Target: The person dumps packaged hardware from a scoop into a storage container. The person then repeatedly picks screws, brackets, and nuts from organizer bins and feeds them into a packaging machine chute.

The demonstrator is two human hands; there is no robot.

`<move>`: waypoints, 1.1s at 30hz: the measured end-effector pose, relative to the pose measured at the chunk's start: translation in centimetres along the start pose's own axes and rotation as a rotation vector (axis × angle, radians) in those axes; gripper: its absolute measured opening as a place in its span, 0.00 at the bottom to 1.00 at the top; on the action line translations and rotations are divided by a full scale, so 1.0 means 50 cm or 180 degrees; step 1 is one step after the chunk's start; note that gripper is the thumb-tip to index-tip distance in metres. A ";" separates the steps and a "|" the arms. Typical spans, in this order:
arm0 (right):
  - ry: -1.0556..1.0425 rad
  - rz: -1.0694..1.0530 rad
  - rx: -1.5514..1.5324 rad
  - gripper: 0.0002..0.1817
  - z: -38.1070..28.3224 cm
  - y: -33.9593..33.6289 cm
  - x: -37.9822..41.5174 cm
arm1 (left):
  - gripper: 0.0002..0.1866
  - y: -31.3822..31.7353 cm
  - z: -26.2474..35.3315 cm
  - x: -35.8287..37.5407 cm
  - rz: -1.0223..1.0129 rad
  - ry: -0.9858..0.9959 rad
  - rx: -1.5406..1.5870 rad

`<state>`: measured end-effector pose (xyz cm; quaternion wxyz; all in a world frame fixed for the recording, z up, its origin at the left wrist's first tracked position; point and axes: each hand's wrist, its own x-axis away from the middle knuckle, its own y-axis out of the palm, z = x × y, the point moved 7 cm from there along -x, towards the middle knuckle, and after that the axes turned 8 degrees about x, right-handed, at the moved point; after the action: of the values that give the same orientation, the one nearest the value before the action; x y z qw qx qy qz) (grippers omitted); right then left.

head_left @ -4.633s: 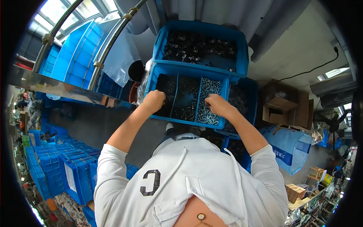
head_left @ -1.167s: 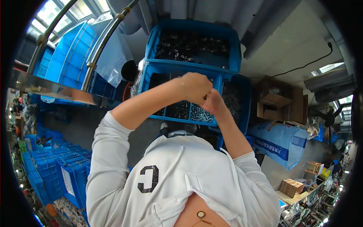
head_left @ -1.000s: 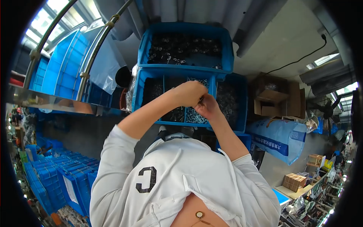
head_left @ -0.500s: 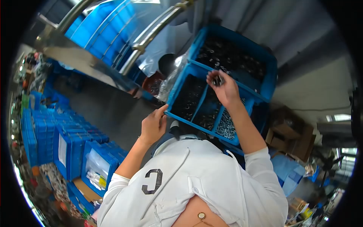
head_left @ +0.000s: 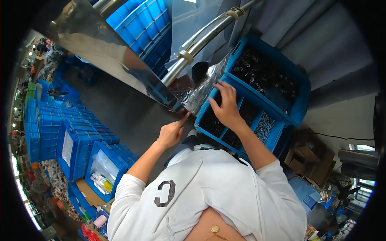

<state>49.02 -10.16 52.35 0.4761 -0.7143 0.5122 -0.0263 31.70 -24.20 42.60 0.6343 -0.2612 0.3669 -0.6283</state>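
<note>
My left hand (head_left: pixel 171 133) is at the near end of a crinkled clear plastic bag (head_left: pixel 198 97), its index finger stretched out and the other fingers curled. Nothing shows in it. My right hand (head_left: pixel 227 107) reaches over the left side of a blue divided bin (head_left: pixel 215 137), fingers and thumb apart, fingertips right at the rim beside the bag. No part is visible in this hand. Dark small parts (head_left: pixel 212 122) fill the compartments under it, and silver screws (head_left: pixel 264 127) lie in the right compartment.
A second blue bin (head_left: pixel 301 114) behind holds dark ring-like parts (head_left: pixel 257 72). At the left, a shiny metal panel (head_left: pixel 120 60) and a metal rail (head_left: pixel 201 42) jut in. Stacked blue crates (head_left: pixel 76 148) stand far left. Cardboard boxes (head_left: pixel 307 154) sit at the right.
My right hand has moved from the bin's middle to its left rim, and the dark parts seen in its palm no longer show. My left hand has left the bin's corner. The view has shifted.
</note>
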 end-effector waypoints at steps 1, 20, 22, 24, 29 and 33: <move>0.0106 0.0002 0.0029 0.23 0.012 -0.018 0.020 | 0.31 -0.003 -0.014 0.018 0.0220 0.0209 0.0169; 0.0472 0.0275 -0.0448 0.05 0.119 -0.144 -0.029 | 0.12 -0.015 -0.251 -0.343 0.0187 -0.0187 0.0696; 0.0966 0.0624 -0.0248 0.07 0.142 -0.200 0.055 | 0.13 0.001 -0.282 -0.291 0.0417 0.0002 0.1168; 0.1621 0.0906 -0.0082 0.10 0.196 -0.250 0.161 | 0.13 0.019 -0.352 -0.207 0.0374 -0.0019 0.1288; 0.1470 -0.0732 0.1463 0.17 0.217 -0.208 0.328 | 0.05 -0.019 -0.149 -0.036 -0.0817 -0.1243 0.0990; 0.1099 -0.1464 0.2118 0.19 0.181 -0.115 0.377 | 0.04 -0.028 0.173 -0.074 -0.1356 -0.0285 0.2031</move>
<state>66.76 -18.40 43.01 0.5694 -0.6027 0.3756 -0.4141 37.95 -21.78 49.36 0.5544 -0.1482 0.0625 -0.8166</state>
